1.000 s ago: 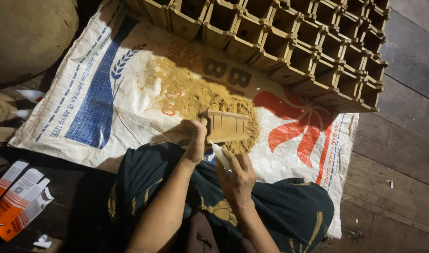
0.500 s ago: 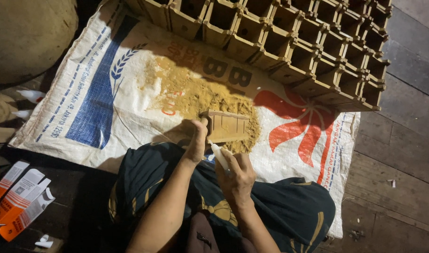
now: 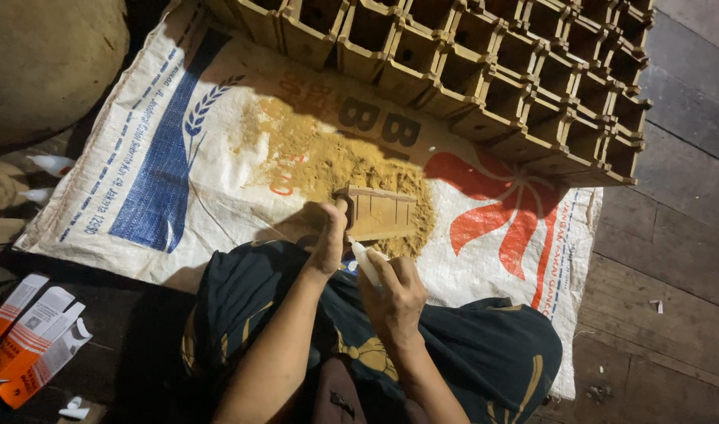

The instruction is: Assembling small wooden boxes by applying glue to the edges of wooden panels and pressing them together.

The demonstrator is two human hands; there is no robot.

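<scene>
While your left hand (image 3: 330,235) is gripping the small wooden box (image 3: 379,212) over the sawdust pile (image 3: 336,161), your right hand (image 3: 392,294), closed on a white glue tube (image 3: 365,263), is gluing; next seemingly needs steady nozzle aim.

We take this for a small handcraft workshop run on a floor, more a home work corner than a factory. We sit on dark, worn wooden floorboards (image 3: 673,235), and a printed white woven plastic sack (image 3: 163,157) is spread flat as a work mat. At twelve o'clock on it lies a heap of yellow-brown sawdust-like powder (image 3: 328,161). From twelve to two o'clock stand rows of identical small square brown wooden boxes (image 3: 532,71), open-topped and packed side by side, which speaks of batch production. At eight o'clock lie opened orange-and-white cardboard cartons (image 3: 33,338), and at ten o'clock small white plastic nozzle-tipped tubes (image 3: 51,163).
</scene>
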